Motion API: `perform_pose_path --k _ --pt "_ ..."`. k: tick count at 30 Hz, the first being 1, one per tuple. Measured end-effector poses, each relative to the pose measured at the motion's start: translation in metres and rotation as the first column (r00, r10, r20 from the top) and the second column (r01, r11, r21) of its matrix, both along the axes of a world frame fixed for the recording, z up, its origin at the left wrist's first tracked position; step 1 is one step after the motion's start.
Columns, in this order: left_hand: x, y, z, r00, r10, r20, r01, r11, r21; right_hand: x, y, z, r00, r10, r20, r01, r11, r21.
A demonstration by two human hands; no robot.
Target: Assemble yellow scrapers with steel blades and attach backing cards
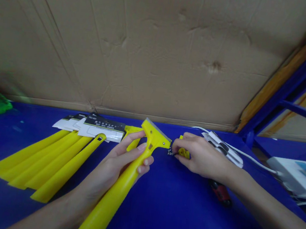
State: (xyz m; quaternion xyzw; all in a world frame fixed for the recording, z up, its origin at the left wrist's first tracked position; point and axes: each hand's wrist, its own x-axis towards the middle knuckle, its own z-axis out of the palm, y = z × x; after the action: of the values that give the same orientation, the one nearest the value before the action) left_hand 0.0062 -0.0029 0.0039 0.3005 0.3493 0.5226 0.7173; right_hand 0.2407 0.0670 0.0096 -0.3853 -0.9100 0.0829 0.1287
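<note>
My left hand [125, 156] is wrapped round a yellow scraper [116, 192], its wide head pointing up and away and its long handle running down toward me. A metal edge lines the head, and a small screw shows near its right corner. Just right of the head, my right hand [201, 154] has its fingers pinched together beside a little heap of small shiny metal parts [170, 152], perhaps screws. What the fingertips hold, if anything, is hidden. Yellow plastic pieces [184, 153] lie partly behind this hand, and another yellow scraper head [136, 131] shows behind the left hand.
Several yellow scraper handles [61, 170] lie fanned out on the blue table [173, 215] at left, under black-and-white packaging [102, 126]. A red-and-black tool handle [220, 193], white-and-black packets [223, 148], a cable and a white box [294, 174] are at right. Cardboard [149, 54] stands behind.
</note>
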Motion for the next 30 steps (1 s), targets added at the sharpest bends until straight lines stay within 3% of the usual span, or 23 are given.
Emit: perform_pose_path --k 14,21,26,30 --pt "0.003 0.0 -0.002 0.999 0.047 0.013 -0.047 0.999 -0.006 0.0 0.002 -0.005 0.999 0.0 -0.036 -0.001 0.999 -0.038" --pt "0.0 0.0 0.0 0.997 -0.026 -0.078 0.025 1.0 -0.005 0.006 0.002 0.006 0.983 -0.001 -0.182 -0.013 0.997 -0.075" --pt "0.002 0.0 -0.003 0.994 -0.038 -0.101 0.038 0.999 -0.003 0.0 -0.005 0.013 0.836 0.017 -0.549 -0.125 0.979 -0.161" --pt "0.006 -0.001 -0.008 0.996 -0.072 -0.059 0.075 0.996 0.047 -0.011 -0.015 0.012 0.748 0.058 -0.662 -0.159 0.983 -0.094"
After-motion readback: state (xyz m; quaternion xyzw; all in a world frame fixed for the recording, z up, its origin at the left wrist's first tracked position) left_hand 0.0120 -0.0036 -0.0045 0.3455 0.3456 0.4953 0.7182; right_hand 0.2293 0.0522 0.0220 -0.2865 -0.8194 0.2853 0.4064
